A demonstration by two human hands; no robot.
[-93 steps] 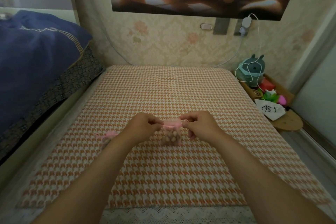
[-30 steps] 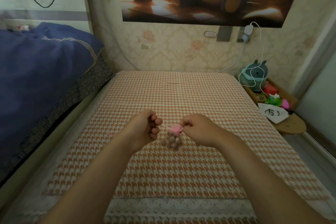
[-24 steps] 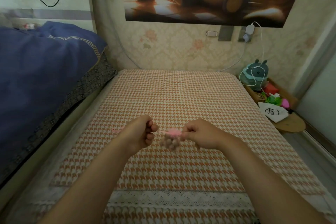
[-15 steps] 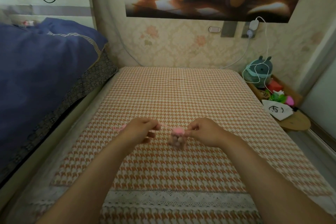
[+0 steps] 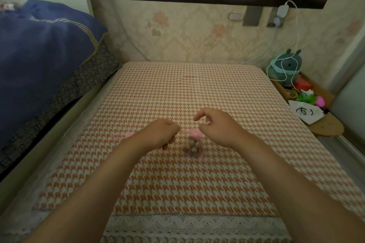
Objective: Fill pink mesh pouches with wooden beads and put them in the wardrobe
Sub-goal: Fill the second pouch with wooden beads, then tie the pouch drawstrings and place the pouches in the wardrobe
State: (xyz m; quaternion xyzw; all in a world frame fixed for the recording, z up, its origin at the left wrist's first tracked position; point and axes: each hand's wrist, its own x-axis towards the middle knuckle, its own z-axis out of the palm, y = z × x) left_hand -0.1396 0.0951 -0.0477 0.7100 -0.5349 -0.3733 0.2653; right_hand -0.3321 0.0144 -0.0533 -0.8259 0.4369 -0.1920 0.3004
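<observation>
A pink mesh pouch [image 5: 192,145] filled with wooden beads lies on the houndstooth table cover [image 5: 189,89], its gathered top pointing away from me. My left hand [image 5: 160,134] is a fist just left of it, closed on the pink drawstring that runs to the pouch's neck. My right hand [image 5: 217,126] hovers just right of and above the pouch top, forefinger and thumb curled but apart, with nothing seen between them. Another pink pouch [image 5: 126,135] peeks out behind my left wrist. No wardrobe is in view.
A bed with a dark blue quilt [image 5: 39,61] borders the table's left side. At the right, a low wooden shelf [image 5: 324,126] carries a teal plush toy [image 5: 286,65], a white cable, a white bag and small toys. The wall stands behind the table.
My right hand has let go of the pouch's top and lifted slightly up and right. The pouch has sunk onto the cover. My left hand still grips the drawstring.
</observation>
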